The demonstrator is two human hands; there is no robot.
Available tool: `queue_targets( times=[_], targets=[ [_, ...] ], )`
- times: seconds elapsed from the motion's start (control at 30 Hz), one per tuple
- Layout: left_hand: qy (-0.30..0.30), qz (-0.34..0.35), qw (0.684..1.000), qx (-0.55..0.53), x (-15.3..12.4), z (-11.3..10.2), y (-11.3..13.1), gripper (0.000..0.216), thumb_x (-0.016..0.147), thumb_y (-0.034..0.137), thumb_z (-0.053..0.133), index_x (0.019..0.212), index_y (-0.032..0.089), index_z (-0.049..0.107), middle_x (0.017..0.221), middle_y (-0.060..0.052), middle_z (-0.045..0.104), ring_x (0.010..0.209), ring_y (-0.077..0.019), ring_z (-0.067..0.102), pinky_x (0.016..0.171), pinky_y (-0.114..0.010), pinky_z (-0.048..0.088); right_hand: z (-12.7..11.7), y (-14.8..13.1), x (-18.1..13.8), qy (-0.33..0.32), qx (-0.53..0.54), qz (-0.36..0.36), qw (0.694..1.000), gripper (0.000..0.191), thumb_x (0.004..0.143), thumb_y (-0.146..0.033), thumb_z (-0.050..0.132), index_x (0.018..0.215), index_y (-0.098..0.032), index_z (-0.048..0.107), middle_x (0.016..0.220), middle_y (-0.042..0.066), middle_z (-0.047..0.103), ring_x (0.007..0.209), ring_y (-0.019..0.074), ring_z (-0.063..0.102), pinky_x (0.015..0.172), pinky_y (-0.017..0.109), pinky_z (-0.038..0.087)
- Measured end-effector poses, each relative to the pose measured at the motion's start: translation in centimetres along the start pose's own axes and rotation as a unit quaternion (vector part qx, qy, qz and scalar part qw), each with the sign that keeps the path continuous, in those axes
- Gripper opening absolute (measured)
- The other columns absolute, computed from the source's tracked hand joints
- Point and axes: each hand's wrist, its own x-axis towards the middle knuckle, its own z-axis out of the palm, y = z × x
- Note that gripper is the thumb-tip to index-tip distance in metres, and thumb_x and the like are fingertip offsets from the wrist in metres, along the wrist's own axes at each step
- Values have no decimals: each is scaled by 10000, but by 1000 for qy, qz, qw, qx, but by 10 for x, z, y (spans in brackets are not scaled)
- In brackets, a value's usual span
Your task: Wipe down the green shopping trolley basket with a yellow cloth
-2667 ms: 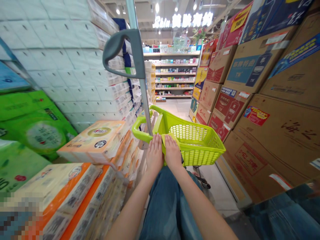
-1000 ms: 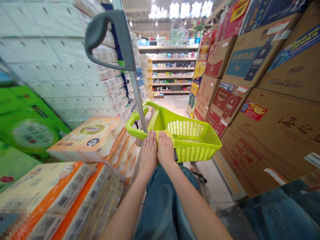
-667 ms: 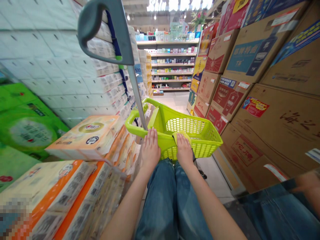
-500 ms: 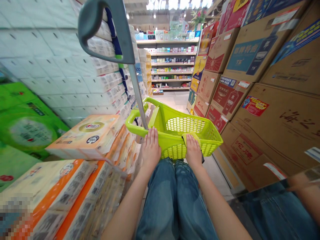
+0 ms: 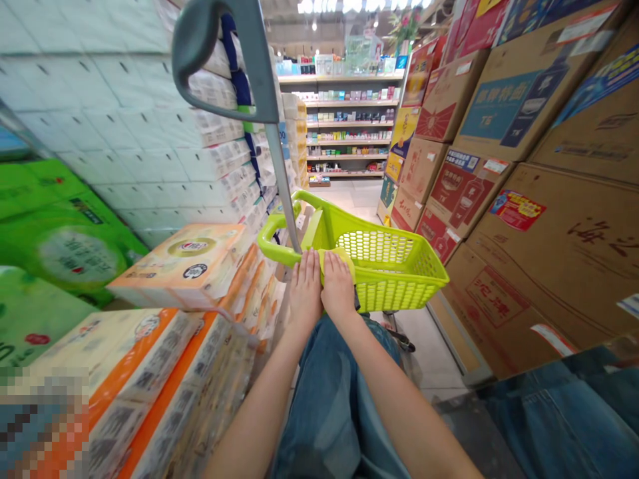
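Note:
A lime-green shopping basket (image 5: 399, 276) on wheels stands in the aisle in front of me, with a grey pull handle (image 5: 239, 60) rising on a metal pole. My left hand (image 5: 305, 289) lies flat on the basket's near rim beside the pole, fingers stretched out. My right hand (image 5: 338, 289) presses a yellow-green cloth (image 5: 344, 258) against the rim right next to it, the fingers over the cloth. The two hands are side by side and touch. My legs in blue jeans are below.
Stacks of orange and white tissue packs (image 5: 194, 266) and green packs (image 5: 64, 246) line the left side. Brown cardboard boxes (image 5: 549, 219) are piled along the right. The tiled aisle leads to shelves of goods (image 5: 344, 133) at the far end.
My right hand with the cloth slid right along the basket's near rim, then came back left until it is beside my left hand. The left hand stayed on the rim.

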Motion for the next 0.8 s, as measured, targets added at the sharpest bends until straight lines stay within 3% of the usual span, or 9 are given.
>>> queue_targets(
  times=[0.17,0.57,0.67,0.8],
  targets=[
    [-3,11,1000,-14,-1,1,-1,749,832,132,426,1532,55,172,1601,-134,254,1497,-245,173,1206,-426,227,-2,18,-6,10,1,-19,1000,702,761,25,365,1456,-71,395,1500,135,446,1393,215,386,1179,396,280],
    [2,6,999,-51,-2,0,2,819,778,97,441,1535,43,132,1610,-154,216,1504,-258,134,1215,-443,190,-15,133,-55,38,-137,48,989,678,801,6,385,1472,-88,369,1483,142,465,1387,229,388,1152,410,316],
    [-3,8,999,-53,-1,-1,2,821,774,89,438,1533,37,133,1612,-154,207,1508,-253,106,1218,-441,181,-18,135,-53,32,-145,71,986,640,819,-7,377,1457,-62,384,1483,158,460,1388,242,383,1156,416,302],
    [-9,4,999,-48,0,-1,3,829,761,86,448,1528,27,139,1613,-161,199,1511,-248,86,1223,-433,167,-19,96,-31,-5,-119,115,986,606,813,-8,390,1419,-16,423,1451,212,480,1373,271,405,1150,434,296]
  ],
)
